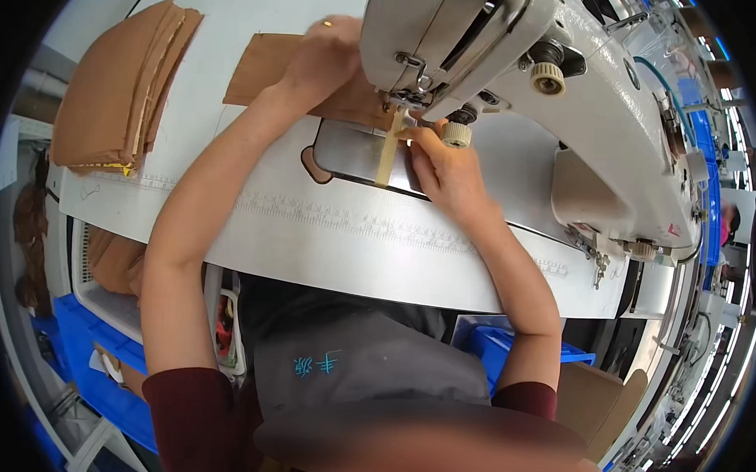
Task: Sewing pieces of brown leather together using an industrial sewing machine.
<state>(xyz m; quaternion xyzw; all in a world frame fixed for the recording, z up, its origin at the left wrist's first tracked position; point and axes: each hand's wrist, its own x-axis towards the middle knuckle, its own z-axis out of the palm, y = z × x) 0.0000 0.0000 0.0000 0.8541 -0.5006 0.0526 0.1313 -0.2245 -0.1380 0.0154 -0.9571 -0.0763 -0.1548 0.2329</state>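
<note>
A brown fabric piece (263,65) lies on the sewing machine bed, its right part under the machine head. My left hand (326,59) reaches over this fabric, wrist bent; the machine head hides most of its fingers. Close to the presser foot, my right hand (453,170) is closed, with thumb and index finger together at the fabric's near edge. What they pinch is too small to make out. Beside those fingertips a pale yellow strip (386,157) runs from the foot down across the metal plate (348,147). The sewing machine (451,39) hides the far fabric edge.
A thick stack of brown fabric pieces (117,85) sits on the left of the white table (311,234), whose near edge carries a printed ruler. Below are a white basket (81,267) with brown cloth, and blue bins (106,385). The machine arm fills the right side.
</note>
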